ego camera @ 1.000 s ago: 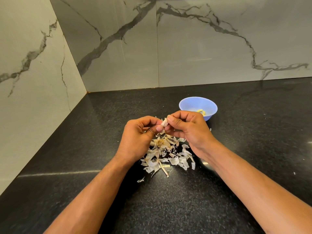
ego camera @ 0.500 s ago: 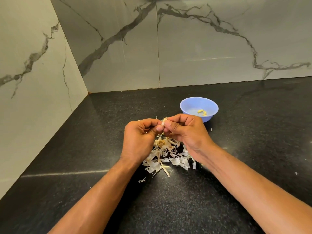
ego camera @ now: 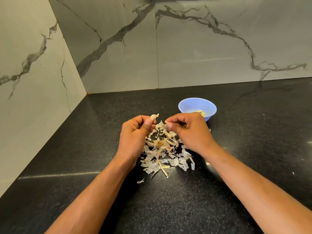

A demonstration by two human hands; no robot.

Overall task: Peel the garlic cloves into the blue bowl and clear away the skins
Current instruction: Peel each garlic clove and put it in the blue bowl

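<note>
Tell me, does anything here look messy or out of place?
Only the peeling mess: papery garlic skins lie strewn on the black counter under the hands, with one stray flake nearer the person. The blue bowl stands upright; nothing looks spilled or damaged.

bright, even | glare streaks on countertop [ego camera: 50,174] | wide-angle edge distortion

Black speckled countertop [ego camera: 236,191], grey-veined marble wall tiles [ego camera: 211,48] meeting at a corner
</note>
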